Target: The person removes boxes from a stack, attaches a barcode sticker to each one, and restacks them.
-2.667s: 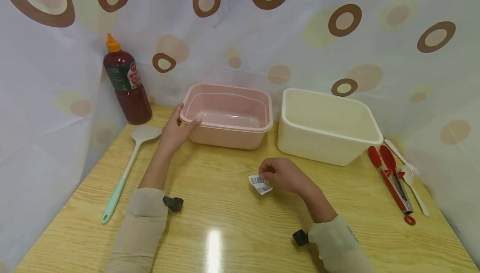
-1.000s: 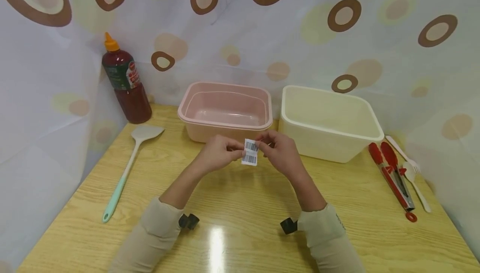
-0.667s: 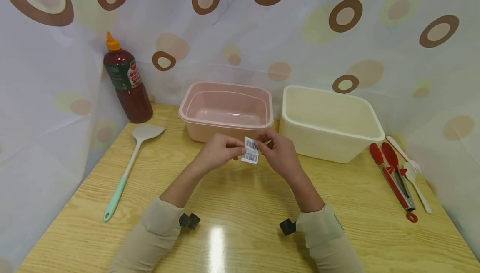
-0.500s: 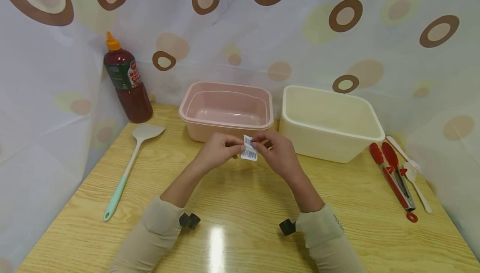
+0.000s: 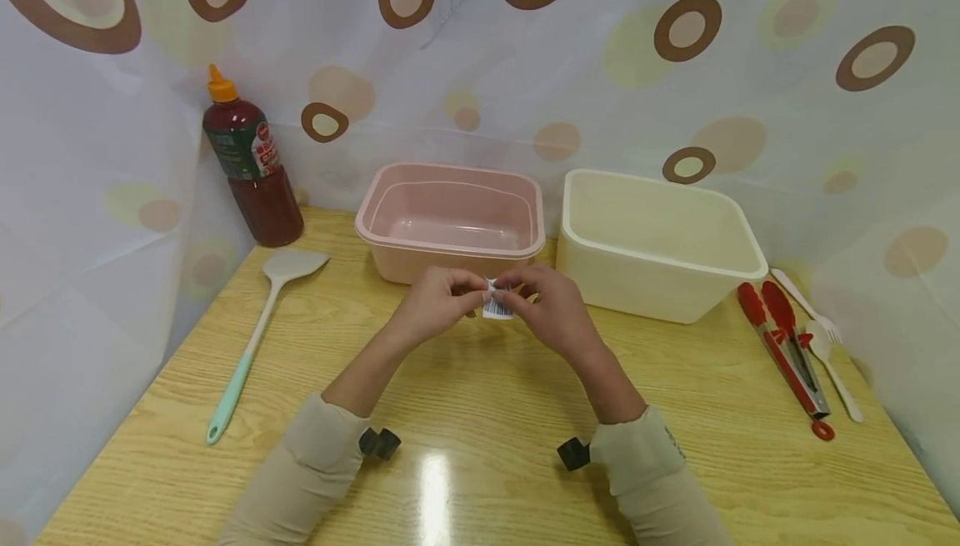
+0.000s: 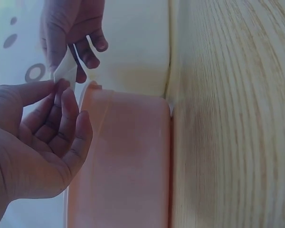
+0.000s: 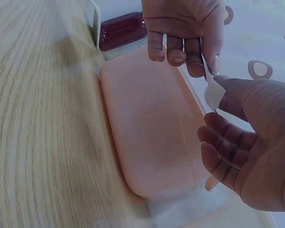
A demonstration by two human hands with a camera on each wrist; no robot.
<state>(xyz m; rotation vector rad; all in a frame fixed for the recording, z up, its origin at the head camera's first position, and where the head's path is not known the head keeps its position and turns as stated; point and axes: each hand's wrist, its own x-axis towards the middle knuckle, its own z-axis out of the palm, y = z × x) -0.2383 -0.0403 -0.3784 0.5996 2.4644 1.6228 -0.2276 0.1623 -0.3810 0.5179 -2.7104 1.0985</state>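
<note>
A small white barcode label (image 5: 497, 310) is held up between both hands, in front of the pink basin (image 5: 450, 267). My left hand (image 5: 432, 306) pinches its left edge between thumb and forefinger. From the other side my right hand (image 5: 553, 309) pinches it too, thumb lying across its upper part, so only the lower barcode shows in the head view. The left wrist view shows the label (image 6: 66, 71) bent between the two sets of fingertips. In the right wrist view, the label's plain back (image 7: 213, 92) curves away beside the thumb.
A cream bin (image 5: 660, 279) stands right of the basin. Red tongs (image 5: 787, 354), a white spoon (image 5: 832, 371) and a fork (image 5: 806, 304) lie at the right edge. On the left are a turner (image 5: 255, 338) and a sauce bottle (image 5: 255, 167). A patterned sheet (image 5: 480, 54) hangs behind.
My left hand has left the basin's rim and come to the label, which my right hand has raised. Lately the right fingers have slid left over the label, covering and bending its upper part.
</note>
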